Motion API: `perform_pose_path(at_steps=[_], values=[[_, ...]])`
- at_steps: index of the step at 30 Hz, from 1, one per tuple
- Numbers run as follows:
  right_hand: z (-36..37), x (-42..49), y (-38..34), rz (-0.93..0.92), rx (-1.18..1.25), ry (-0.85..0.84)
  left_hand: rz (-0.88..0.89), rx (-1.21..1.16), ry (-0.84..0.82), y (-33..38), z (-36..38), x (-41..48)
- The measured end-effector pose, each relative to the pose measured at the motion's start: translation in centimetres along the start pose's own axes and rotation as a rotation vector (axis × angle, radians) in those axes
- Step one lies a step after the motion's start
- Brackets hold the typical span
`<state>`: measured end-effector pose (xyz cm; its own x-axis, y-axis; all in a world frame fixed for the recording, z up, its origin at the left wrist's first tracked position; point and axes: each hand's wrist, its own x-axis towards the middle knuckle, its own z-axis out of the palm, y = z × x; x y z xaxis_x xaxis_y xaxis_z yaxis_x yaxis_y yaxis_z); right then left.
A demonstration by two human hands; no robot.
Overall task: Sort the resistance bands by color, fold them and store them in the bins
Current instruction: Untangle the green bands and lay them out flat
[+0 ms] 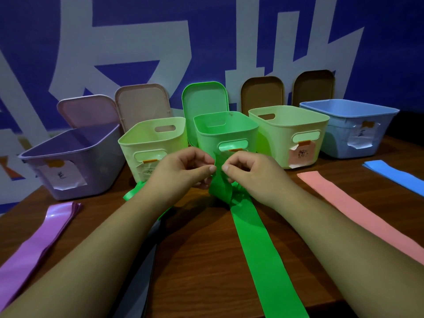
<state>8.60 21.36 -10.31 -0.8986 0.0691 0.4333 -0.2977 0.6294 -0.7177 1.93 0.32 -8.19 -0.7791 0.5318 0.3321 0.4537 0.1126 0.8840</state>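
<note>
Green band [257,237] pinched by both hands' fingers [206,169].

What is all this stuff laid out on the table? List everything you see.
Plastic bins: five; purple, two pale green, bright green, blue; row at the back.
Lids: five, propped behind the bins.
Green resistance band: centre, end pinched by both hands.
Purple resistance bands: stack, left.
Pink resistance band: right.
Blue resistance bands: far right.
Grey band: under the left forearm.
Wooden table: brown.
Left hand, right hand: centre.
</note>
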Motion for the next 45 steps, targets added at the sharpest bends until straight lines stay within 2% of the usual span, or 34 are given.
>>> perform_pose_path(at_steps=[11,21,45], values=[[0.0,-0.1,-0.3,0.055,0.073,-0.074,0.047,0.122,-0.06,-0.7,-0.1,0.1],[0.1,-0.1,-0.2,0.048,0.091,-0.099,-0.011,0.071,-0.084,-0.8,-0.4,0.1],[-0.5,-0.2,0.3,-0.042,-0.039,-0.169,-0.045,0.101,-0.153,-1.2,-0.7,0.2]])
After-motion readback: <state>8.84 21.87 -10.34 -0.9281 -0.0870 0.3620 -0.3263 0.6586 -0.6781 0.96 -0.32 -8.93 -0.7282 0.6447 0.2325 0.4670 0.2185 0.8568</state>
